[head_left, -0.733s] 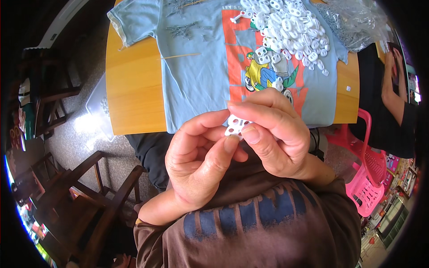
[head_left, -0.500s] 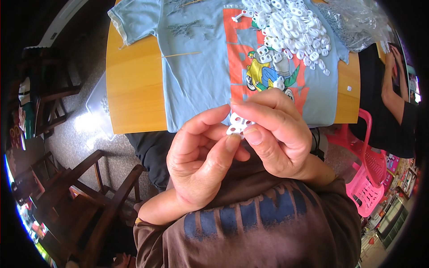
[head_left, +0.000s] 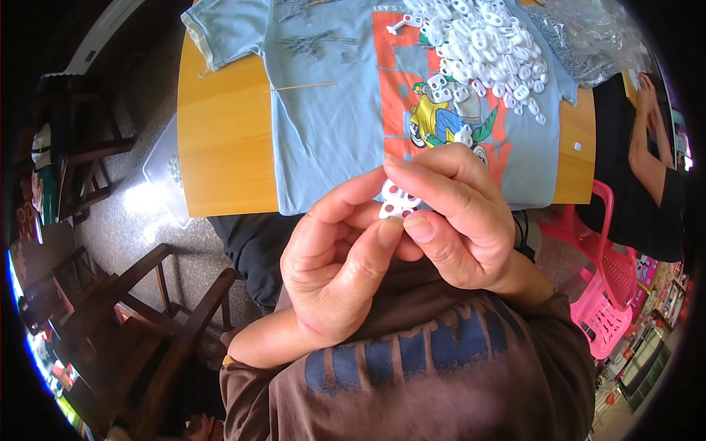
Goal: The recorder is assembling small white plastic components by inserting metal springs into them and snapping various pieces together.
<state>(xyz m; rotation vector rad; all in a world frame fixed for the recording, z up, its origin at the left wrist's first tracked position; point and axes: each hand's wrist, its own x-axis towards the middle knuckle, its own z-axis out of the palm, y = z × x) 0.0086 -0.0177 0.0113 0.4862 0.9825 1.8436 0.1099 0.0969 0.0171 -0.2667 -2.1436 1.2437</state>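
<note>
My left hand [head_left: 331, 268] and right hand [head_left: 471, 231] meet at the near edge of the table [head_left: 224, 158]. Item held: a small white piece [head_left: 399, 198] with round holes, located between both sets of fingertips. My left thumb presses its near edge; my right thumb and index finger close in from the right, a narrow gap between them. I cannot tell whether the piece is one part or several.

Work surface: a light-blue T-shirt [head_left: 323, 158], spread flat. On its far right sits a pile of white pieces [head_left: 493, 55]; on its far left, small grey parts [head_left: 316, 44] and, nearer, a thin stick [head_left: 301, 87]. A clear bag [head_left: 588, 44] lies right of the pile.
</note>
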